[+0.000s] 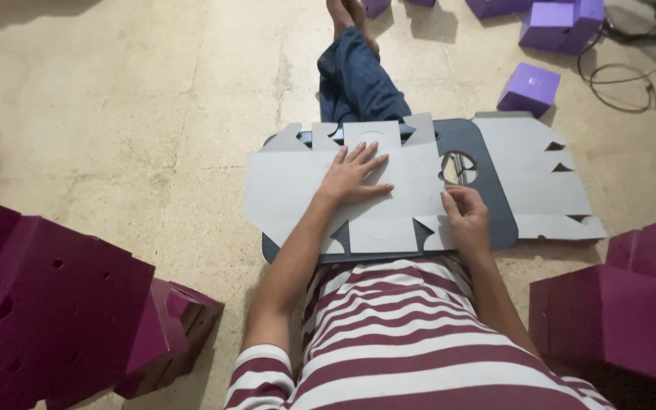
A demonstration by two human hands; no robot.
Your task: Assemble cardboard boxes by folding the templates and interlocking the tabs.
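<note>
Fingers: left hand (352,176) lies flat with fingers spread, pressing the grey cardboard blank (298,190); right hand (465,216) has its fingertips curled and pinching the blank's right edge.
Blank position: I see it lying unfolded across a dark lap board (495,220), just beyond the striped shirt (404,334).
Second sheet: another flat grey die-cut sheet (533,178) lies to the right, partly over the board.
Progress: as I judge it, this blank is still fully flat, no panel raised; folded purple boxes (529,87) sit on the floor ahead, and dark magenta stacks (47,304) flank both sides.
Edges: blank's left end overhangs the board; its tabs point toward the outstretched leg (358,80).
Open room: bare floor (138,114) to the front left; cables (624,80) at far right; stacks are close at both elbows.
</note>
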